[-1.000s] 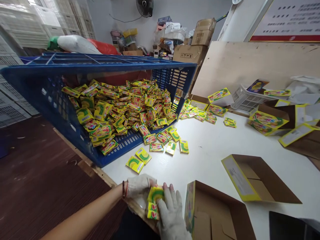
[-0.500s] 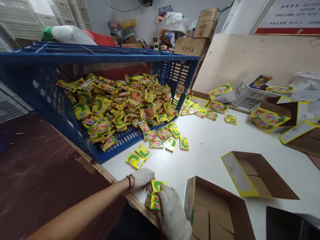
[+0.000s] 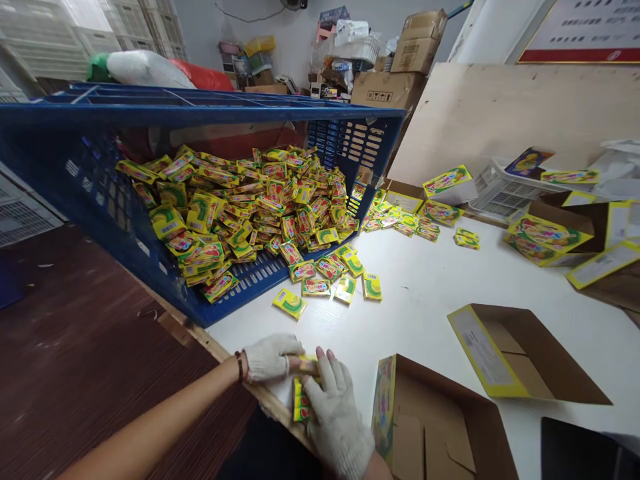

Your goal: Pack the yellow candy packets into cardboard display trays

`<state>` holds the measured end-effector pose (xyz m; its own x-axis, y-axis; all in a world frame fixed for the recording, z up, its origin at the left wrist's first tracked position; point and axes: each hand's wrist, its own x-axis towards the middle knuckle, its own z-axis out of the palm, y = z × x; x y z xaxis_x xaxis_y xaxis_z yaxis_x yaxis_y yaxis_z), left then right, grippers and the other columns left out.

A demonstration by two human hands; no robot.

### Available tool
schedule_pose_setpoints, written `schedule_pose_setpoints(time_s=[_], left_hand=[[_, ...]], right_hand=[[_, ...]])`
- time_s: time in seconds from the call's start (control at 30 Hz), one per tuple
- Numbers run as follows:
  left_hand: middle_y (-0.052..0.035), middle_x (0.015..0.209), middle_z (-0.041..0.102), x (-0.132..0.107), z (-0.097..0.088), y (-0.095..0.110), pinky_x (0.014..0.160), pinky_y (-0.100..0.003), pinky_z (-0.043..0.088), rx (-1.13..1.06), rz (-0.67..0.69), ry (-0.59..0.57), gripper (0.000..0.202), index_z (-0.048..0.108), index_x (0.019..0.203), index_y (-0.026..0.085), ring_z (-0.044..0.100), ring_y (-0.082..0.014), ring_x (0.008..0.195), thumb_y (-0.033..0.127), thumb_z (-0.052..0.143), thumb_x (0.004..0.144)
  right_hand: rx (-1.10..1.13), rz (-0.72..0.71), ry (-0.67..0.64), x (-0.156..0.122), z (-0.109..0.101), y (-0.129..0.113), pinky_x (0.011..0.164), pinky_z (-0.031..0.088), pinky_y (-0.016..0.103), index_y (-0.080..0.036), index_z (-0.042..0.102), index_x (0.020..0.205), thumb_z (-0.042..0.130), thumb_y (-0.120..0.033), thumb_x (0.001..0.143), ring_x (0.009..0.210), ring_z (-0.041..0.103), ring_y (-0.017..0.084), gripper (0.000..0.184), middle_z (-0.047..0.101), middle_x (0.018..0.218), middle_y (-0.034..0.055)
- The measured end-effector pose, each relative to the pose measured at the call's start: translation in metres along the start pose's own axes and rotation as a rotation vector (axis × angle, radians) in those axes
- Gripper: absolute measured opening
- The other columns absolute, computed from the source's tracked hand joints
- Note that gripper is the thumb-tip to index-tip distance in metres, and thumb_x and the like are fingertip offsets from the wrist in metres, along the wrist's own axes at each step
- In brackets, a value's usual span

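Both my hands wear white knit gloves at the table's near edge. My left hand [image 3: 270,357] pinches the top of a stack of small yellow packets [image 3: 301,403]. My right hand [image 3: 336,417] wraps over the stack from the right, its fingers lying on top. A tipped blue crate [image 3: 150,123] spills a large heap of the same yellow packets [image 3: 250,207] onto the white table [image 3: 425,293]. One loose packet [image 3: 289,303] lies just beyond my left hand. An open brown carton [image 3: 430,427] with a yellow printed side stands right of my right hand.
A second open carton [image 3: 520,353] lies further right. More packets [image 3: 400,223] and printed boxes [image 3: 543,237] sit at the back, with a white basket [image 3: 500,190] and a plywood sheet [image 3: 500,113]. Stacked cardboard boxes [image 3: 385,90] stand behind. Dark floor lies to the left.
One of the two loose packets near my left hand is gone from the table. My hands have closed tighter over the stack, which looks taller.
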<state>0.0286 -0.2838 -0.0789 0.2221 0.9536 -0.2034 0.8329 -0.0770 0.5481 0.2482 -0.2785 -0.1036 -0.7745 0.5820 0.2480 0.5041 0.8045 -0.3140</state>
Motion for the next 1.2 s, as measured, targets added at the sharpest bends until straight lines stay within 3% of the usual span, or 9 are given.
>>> schedule_pose_setpoints(time_s=[0.1,0.23,0.33,0.57,0.67,0.87,0.97,1.07,1.2], left_hand=[[-0.0013,0.086,0.062,0.018,0.000,0.003,0.077,-0.024,0.044,0.017,0.022,0.009,0.029,0.066,0.078,0.022,0.057,-0.0143,0.081,0.036,0.045,0.092],[-0.0122,0.119,0.054,0.043,-0.033,-0.025,0.097,-0.040,0.036,0.121,-0.116,0.184,0.027,0.063,0.108,0.020,0.049,-0.0273,0.113,0.020,0.051,0.084],[-0.0124,0.117,0.055,0.052,-0.048,-0.039,0.097,-0.044,0.036,0.147,-0.133,0.176,0.033,0.062,0.114,0.023,0.049,-0.0300,0.112,0.023,0.056,0.082],[-0.0022,0.083,0.058,0.041,-0.003,0.000,0.079,-0.027,0.043,-0.018,0.047,-0.032,0.030,0.061,0.070,0.020,0.055,-0.0162,0.081,0.033,0.044,0.090],[-0.0020,0.084,0.058,0.032,0.010,0.011,0.078,-0.025,0.043,-0.111,0.060,-0.034,0.036,0.058,0.072,0.019,0.054,-0.0143,0.081,0.033,0.034,0.095],[0.0015,0.071,0.056,0.026,-0.005,0.004,0.069,-0.024,0.038,-0.201,0.016,-0.032,0.030,0.056,0.068,0.019,0.050,-0.0140,0.071,0.042,0.051,0.087],[0.0012,0.071,0.057,0.029,-0.013,-0.008,0.070,-0.027,0.036,-0.235,-0.048,0.038,0.020,0.059,0.072,0.021,0.048,-0.0156,0.071,0.036,0.052,0.084],[0.0000,0.072,0.058,0.028,-0.011,-0.014,0.071,-0.028,0.038,-0.318,-0.141,0.149,0.020,0.057,0.072,0.021,0.050,-0.0166,0.072,0.036,0.049,0.083],[-0.0022,0.078,0.062,0.016,0.015,0.004,0.068,-0.029,0.043,-0.509,-0.265,0.298,0.033,0.057,0.081,0.020,0.054,-0.0171,0.072,0.043,0.035,0.090]], right_hand=[[0.079,0.017,-0.090,0.008,-0.006,-0.001,0.102,0.037,0.052,-0.020,0.060,0.117,0.066,-0.021,0.067,0.122,0.046,0.036,0.050,0.055,0.132,0.0149],[0.158,0.032,-0.079,0.019,-0.011,-0.001,0.091,0.048,0.038,-0.015,0.053,0.125,0.064,-0.012,0.065,0.099,0.055,0.025,0.061,0.061,0.112,0.0115],[0.112,0.031,-0.075,0.021,-0.012,0.000,0.089,0.049,0.035,-0.013,0.055,0.124,0.064,-0.011,0.065,0.096,0.055,0.024,0.059,0.061,0.107,0.0108],[0.005,0.067,0.096,0.001,0.006,0.006,0.103,0.036,0.062,-0.019,0.043,0.143,0.071,-0.025,0.065,0.136,0.031,0.045,0.083,0.035,0.149,0.0227],[0.009,0.053,0.237,-0.008,0.019,0.009,0.101,0.041,0.060,-0.012,0.030,0.148,0.065,-0.021,0.072,0.139,0.028,0.042,0.084,0.033,0.149,0.0253],[0.003,0.028,0.261,-0.016,0.028,0.009,0.100,0.044,0.060,-0.010,0.037,0.143,0.059,-0.009,0.064,0.141,0.023,0.042,0.082,0.025,0.154,0.0250],[0.031,0.025,0.299,-0.018,0.027,0.008,0.101,0.041,0.063,-0.011,0.046,0.135,0.061,-0.011,0.067,0.139,0.030,0.043,0.069,0.036,0.148,0.0261],[0.298,0.256,0.310,-0.018,0.020,0.006,0.095,0.049,0.053,-0.015,0.052,0.122,0.065,-0.021,0.073,0.118,0.055,0.035,0.051,0.059,0.125,0.0213],[1.104,0.640,0.208,-0.009,0.006,0.000,0.073,0.056,0.037,-0.017,0.052,0.115,0.060,-0.049,0.079,0.084,0.068,0.025,0.049,0.069,0.100,0.0118]])
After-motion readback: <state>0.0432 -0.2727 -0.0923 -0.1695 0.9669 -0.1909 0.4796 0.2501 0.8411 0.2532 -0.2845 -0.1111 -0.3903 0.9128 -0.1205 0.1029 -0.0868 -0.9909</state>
